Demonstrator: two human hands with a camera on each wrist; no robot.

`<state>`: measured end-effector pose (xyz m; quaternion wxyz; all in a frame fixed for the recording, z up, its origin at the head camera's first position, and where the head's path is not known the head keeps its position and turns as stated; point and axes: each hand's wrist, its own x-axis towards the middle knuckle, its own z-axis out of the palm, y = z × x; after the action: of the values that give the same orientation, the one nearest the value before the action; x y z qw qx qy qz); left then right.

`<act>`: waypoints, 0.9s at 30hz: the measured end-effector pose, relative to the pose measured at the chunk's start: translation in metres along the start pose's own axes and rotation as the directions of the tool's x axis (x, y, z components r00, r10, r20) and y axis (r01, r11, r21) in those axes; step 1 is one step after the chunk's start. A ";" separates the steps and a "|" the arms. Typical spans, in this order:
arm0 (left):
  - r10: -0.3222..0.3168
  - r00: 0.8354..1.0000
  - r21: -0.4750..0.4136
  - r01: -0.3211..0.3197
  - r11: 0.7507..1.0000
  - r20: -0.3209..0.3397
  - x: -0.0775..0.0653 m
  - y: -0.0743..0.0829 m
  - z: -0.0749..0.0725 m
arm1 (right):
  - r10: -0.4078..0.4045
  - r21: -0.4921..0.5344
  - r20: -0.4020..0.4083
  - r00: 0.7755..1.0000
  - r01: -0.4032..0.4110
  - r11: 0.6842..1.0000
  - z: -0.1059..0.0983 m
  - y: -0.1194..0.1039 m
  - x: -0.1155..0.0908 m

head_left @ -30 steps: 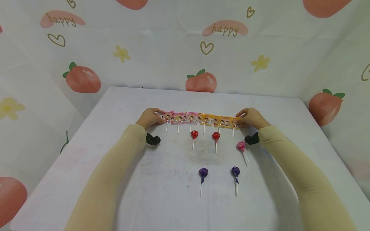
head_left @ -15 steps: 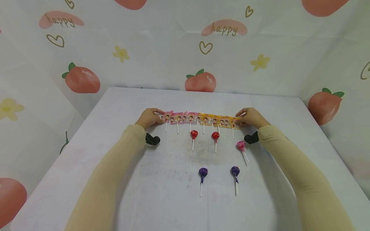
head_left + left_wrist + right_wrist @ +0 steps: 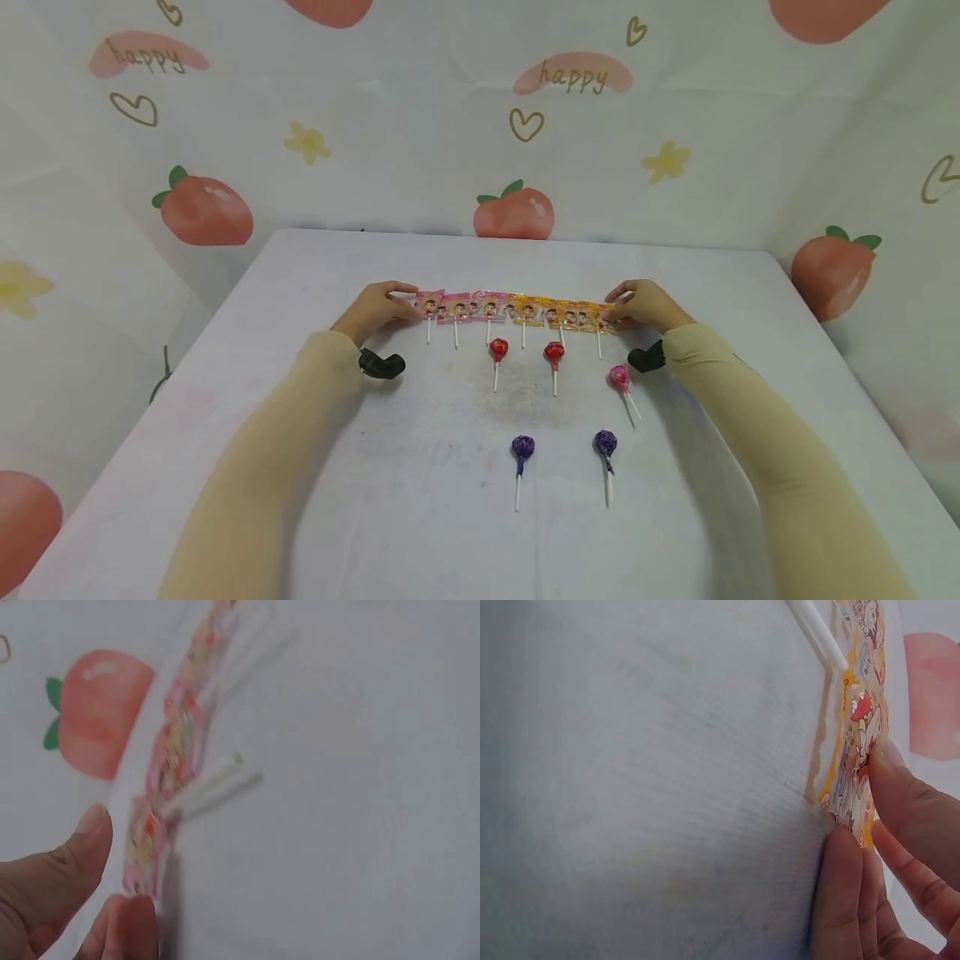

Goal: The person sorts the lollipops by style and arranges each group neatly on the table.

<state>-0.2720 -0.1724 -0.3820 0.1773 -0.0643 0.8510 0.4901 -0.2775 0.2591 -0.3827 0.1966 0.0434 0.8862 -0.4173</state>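
Note:
A row of flat lollipops in printed wrappers lies side by side across the table's far part, pink wrappers (image 3: 454,308) on the left and orange-yellow ones (image 3: 562,314) on the right, white sticks toward me. My left hand (image 3: 373,310) is at the row's left end; in the left wrist view its thumb (image 3: 71,874) is spread away from the pink lollipop (image 3: 144,844), while its fingertips are close to the wrapper's end. My right hand (image 3: 647,305) pinches the rightmost orange lollipop (image 3: 861,739), thumb on the wrapper, fingers at its edge.
Two red round lollipops (image 3: 498,350) (image 3: 554,353) lie in front of the row, and a pink one (image 3: 619,378) lies to their right. Nearer me are two purple lollipops (image 3: 522,447) (image 3: 604,443). A printed cloth (image 3: 420,125) hangs behind the white table (image 3: 420,500).
My left hand has let go of the leftmost pink lollipop and moved slightly left. My right hand stays at the row's right end. The head view has shifted a little.

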 end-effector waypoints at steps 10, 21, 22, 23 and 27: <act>0.249 0.968 -0.041 -0.249 0.968 0.001 -0.040 0.034 0.050 | -0.011 -0.002 -0.008 1.000 0.011 1.000 0.001 0.001 0.000; 0.326 0.939 0.095 -0.337 0.937 0.113 -0.049 0.029 0.100 | 0.010 0.019 0.003 1.000 -0.010 1.000 0.001 -0.001 0.003; 0.317 0.941 0.113 -0.330 0.937 0.116 -0.049 0.029 0.102 | 0.006 0.020 0.001 1.000 -0.006 1.000 0.001 0.000 0.002; 0.309 0.944 0.131 -0.323 0.937 0.118 -0.049 0.030 0.104 | 0.002 0.020 -0.001 1.000 -0.002 1.000 0.000 0.000 0.002; 0.292 0.949 0.213 -0.311 0.926 0.116 -0.048 0.031 0.111 | -0.008 0.029 -0.004 1.000 0.008 1.000 0.000 0.001 0.000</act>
<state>-0.2096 -0.0650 -0.3902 0.1408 0.1084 0.8935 0.4124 -0.2774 0.2593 -0.3835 0.1926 0.0436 0.8805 -0.4309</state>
